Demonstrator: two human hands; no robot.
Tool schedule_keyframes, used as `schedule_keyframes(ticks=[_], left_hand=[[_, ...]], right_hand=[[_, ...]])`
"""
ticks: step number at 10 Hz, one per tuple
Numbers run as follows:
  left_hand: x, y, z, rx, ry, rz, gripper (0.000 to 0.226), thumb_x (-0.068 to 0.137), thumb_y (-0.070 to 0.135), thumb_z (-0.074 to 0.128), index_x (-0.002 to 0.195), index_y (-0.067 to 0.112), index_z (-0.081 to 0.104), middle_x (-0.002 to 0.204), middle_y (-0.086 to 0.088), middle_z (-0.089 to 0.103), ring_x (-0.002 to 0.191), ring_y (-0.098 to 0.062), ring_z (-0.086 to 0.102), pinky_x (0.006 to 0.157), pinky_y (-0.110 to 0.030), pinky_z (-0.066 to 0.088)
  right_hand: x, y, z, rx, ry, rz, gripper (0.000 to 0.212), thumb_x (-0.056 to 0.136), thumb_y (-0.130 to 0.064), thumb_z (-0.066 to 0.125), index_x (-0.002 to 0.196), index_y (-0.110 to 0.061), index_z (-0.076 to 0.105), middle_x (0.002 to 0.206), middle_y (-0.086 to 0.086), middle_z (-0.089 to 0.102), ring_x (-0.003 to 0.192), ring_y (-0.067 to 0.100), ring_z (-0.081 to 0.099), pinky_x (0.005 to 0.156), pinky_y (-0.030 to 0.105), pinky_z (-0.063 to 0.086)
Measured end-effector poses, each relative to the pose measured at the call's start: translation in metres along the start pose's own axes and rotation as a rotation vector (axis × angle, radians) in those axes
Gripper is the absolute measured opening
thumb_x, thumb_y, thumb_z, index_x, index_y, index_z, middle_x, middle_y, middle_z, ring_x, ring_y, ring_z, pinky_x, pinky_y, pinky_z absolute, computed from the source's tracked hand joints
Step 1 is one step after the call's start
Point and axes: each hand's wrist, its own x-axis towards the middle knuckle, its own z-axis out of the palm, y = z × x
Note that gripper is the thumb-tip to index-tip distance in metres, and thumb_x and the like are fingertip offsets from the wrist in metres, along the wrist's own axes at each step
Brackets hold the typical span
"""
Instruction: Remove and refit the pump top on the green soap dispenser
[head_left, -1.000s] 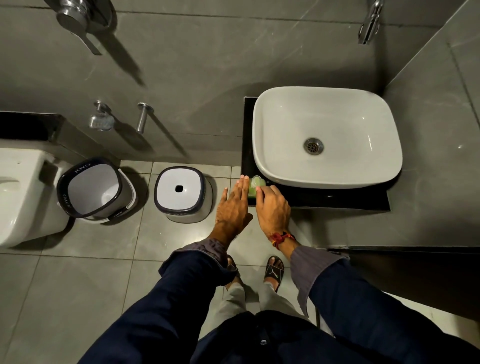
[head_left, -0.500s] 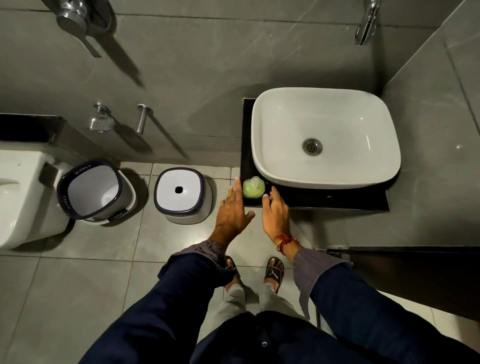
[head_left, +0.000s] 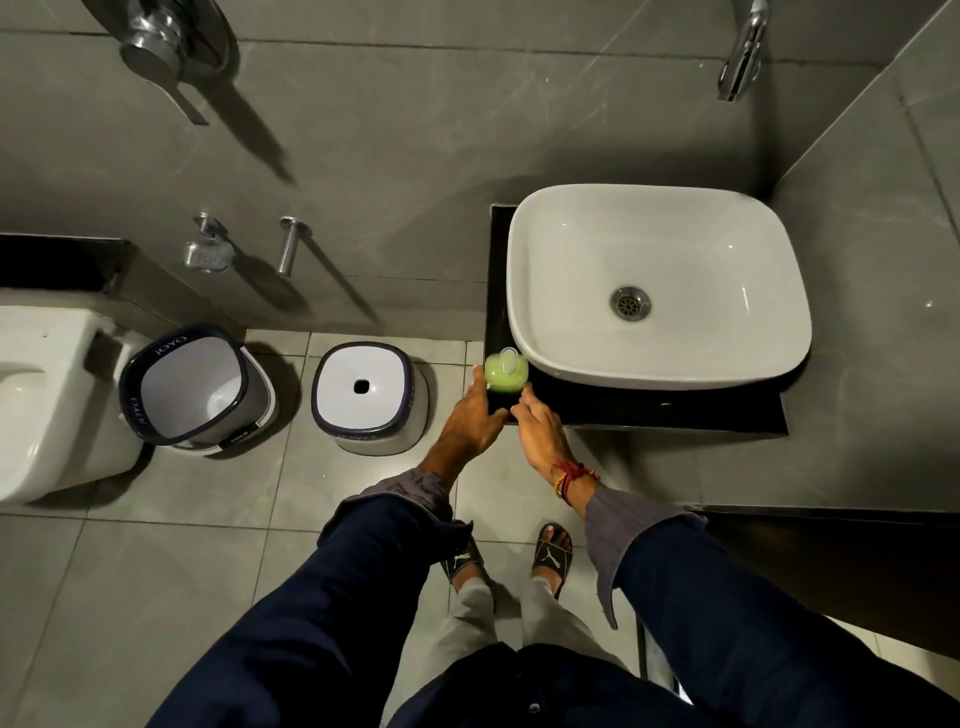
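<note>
green soap dispenser (head_left: 505, 375) between 2 hands, seemingly touching

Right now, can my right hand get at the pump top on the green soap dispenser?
Probably yes. The right hand sits just below the green soap dispenser, and the pump top stands uncovered, with nothing between them; the left hand stays to the side.

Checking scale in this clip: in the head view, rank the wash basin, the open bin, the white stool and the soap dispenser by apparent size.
1. wash basin
2. open bin and white stool: look alike, not ranked
3. green soap dispenser, clearly smallest
</note>
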Motion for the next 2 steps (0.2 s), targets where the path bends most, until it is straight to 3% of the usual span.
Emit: schedule_keyframes(ticks=[1, 2], left_hand=[[0.0024, -0.0023, 0.0007, 0.005, -0.013, 0.027, 0.092, 0.097, 0.012, 0.060, 0.165, 0.009, -0.001, 0.163, -0.020, 0.037, 0.148, -0.039, 0.041, 0.122, -0.045, 0.036], [0.0009, -0.0072, -0.0082, 0.076, -0.023, 0.012, 0.091, 0.097, 0.012, 0.059, 0.165, 0.007, -0.002, 0.165, -0.023, 0.033, 0.148, -0.041, 0.039, 0.120, -0.045, 0.035]], right_hand=[[0.0023, 0.0042, -0.0001, -0.036, -0.017, -0.021, 0.055, 0.103, -0.014, 0.040, 0.155, -0.022, 0.026, 0.137, 0.016, 0.053, 0.109, 0.018, 0.050, 0.091, 0.029, 0.039], [-0.0019, 0.0065, -0.0091, -0.193, 0.128, -0.034, 0.047, 0.102, -0.016, 0.042, 0.148, -0.012, 0.040, 0.131, 0.022, 0.059, 0.115, 0.034, 0.057, 0.096, 0.040, 0.048]])
